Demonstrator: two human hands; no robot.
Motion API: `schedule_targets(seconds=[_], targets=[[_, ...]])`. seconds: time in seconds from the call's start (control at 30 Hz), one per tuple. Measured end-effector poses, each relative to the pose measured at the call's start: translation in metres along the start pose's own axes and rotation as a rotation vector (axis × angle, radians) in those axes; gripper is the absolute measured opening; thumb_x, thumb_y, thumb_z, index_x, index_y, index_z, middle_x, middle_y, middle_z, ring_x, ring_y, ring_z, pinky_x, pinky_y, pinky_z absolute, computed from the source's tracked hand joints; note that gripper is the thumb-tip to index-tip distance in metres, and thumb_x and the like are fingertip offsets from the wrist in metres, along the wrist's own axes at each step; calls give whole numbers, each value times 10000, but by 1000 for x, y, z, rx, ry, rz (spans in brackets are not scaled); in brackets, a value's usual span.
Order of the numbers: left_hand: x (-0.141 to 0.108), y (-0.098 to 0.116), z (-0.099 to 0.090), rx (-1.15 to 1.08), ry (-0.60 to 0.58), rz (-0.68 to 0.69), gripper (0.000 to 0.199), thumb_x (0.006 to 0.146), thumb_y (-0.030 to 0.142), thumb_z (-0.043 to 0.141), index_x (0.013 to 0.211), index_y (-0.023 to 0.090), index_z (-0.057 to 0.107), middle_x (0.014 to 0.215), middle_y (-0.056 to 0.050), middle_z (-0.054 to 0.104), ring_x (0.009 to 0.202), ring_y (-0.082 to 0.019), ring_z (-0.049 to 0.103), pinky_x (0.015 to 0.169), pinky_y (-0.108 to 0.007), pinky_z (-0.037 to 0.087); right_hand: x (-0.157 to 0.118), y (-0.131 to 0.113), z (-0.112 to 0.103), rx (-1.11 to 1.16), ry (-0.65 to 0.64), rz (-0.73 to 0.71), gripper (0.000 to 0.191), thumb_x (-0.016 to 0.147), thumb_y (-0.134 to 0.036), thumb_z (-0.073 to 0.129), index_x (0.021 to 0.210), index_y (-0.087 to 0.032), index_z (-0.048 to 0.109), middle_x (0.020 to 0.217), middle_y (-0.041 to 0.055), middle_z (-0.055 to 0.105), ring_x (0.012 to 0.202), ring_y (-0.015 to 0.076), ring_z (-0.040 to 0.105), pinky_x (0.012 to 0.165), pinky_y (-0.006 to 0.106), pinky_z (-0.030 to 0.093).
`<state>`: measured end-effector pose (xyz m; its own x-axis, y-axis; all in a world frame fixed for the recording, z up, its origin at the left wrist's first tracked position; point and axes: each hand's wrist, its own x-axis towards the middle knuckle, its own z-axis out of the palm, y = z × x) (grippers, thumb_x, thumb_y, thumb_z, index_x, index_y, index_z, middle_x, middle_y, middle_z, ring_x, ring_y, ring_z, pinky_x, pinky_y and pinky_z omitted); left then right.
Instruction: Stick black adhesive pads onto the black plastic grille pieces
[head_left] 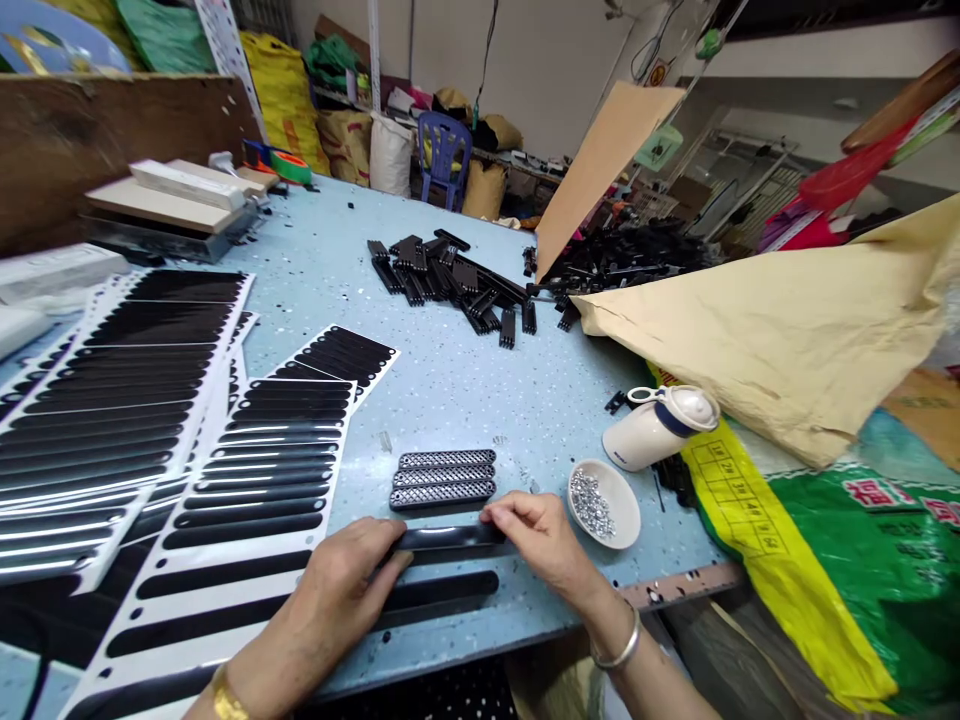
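A glossy black strip [450, 538] spans the gap between my two hands near the table's front edge. My left hand [352, 575] pinches its left end between thumb and fingers. At the right end, my right hand [536, 535] grips it with thumb and fingertips. Below it lies another long black bar [450, 590] with rounded ends, its left part near my left hand. Just behind the strip, several black bars with a crosshatched surface [442, 478] lie side by side. Sheets of black adhesive strips [255, 465] lie to the left.
A white bowl of small metal parts [626, 510] sits at the right, with a white lidded mug [637, 440] behind it. A pile of black pieces [450, 275] lies farther back. Brown paper [750, 320] and a green-yellow sack [840, 560] border the right side.
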<state>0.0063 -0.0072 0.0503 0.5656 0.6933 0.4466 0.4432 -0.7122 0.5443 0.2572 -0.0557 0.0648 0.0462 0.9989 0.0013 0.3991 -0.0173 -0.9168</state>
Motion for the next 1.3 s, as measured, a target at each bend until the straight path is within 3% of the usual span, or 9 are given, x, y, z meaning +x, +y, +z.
schedule_targets(seconds=[0.13, 0.27, 0.47, 0.57, 0.73, 0.83, 1.0, 1.3], targets=[[1, -1, 0, -7, 8, 8, 129, 911, 228, 526, 983, 201, 630, 793, -28, 730, 685, -169, 711, 620, -239, 563, 0, 3, 4, -70, 8, -96, 40, 752, -180, 697, 733, -188, 732, 718, 39, 712, 677, 164, 653, 647, 278, 513], [2, -1, 2, -19, 4, -1, 124, 910, 231, 518, 942, 199, 633, 758, -29, 716, 655, -170, 694, 612, -246, 554, 2, 5, 12, -112, 31, -130, 157, 774, -161, 635, 621, -186, 661, 633, 15, 658, 600, 145, 610, 595, 260, 474], [0, -2, 2, -44, -58, -52, 136, 905, 216, 511, 915, 197, 645, 768, -35, 711, 681, -178, 688, 629, -260, 549, -1, 7, 17, -229, 107, -154, 235, 837, -201, 576, 607, -186, 621, 600, 12, 624, 574, 144, 585, 565, 252, 439], [0, -1, 1, -61, -95, -81, 131, 894, 204, 525, 932, 187, 650, 797, -45, 715, 717, -184, 690, 666, -273, 552, -3, 3, 20, -251, 111, -172, 263, 894, -218, 528, 675, -179, 667, 629, 29, 636, 594, 154, 590, 576, 262, 446], [0, 2, 1, -76, -152, -127, 113, 865, 184, 553, 917, 182, 653, 810, -47, 712, 743, -187, 678, 689, -285, 545, 0, -16, 36, -361, 46, -260, 122, 861, -232, 632, 869, -168, 735, 778, 68, 706, 720, 191, 635, 676, 295, 478], [-1, 2, 1, -83, -177, -152, 113, 872, 188, 547, 905, 169, 653, 799, -54, 697, 738, -198, 666, 682, -307, 538, 6, -22, 46, -411, -13, -292, 77, 816, -211, 689, 765, -164, 721, 718, 52, 694, 682, 184, 625, 646, 287, 456], [-2, 1, 4, -109, -191, -169, 113, 875, 172, 540, 897, 149, 649, 790, -67, 676, 747, -221, 654, 680, -338, 526, 11, -18, 52, -418, -6, -265, 154, 767, -156, 721, 624, -161, 665, 615, 25, 654, 603, 156, 600, 597, 264, 408], [-6, -4, 8, -175, -176, -237, 118, 849, 193, 568, 925, 162, 653, 840, -66, 693, 789, -210, 651, 732, -330, 515, 12, -14, 56, -493, 27, -300, 315, 853, -169, 590, 540, -171, 552, 562, 15, 579, 566, 140, 532, 571, 267, 347]])
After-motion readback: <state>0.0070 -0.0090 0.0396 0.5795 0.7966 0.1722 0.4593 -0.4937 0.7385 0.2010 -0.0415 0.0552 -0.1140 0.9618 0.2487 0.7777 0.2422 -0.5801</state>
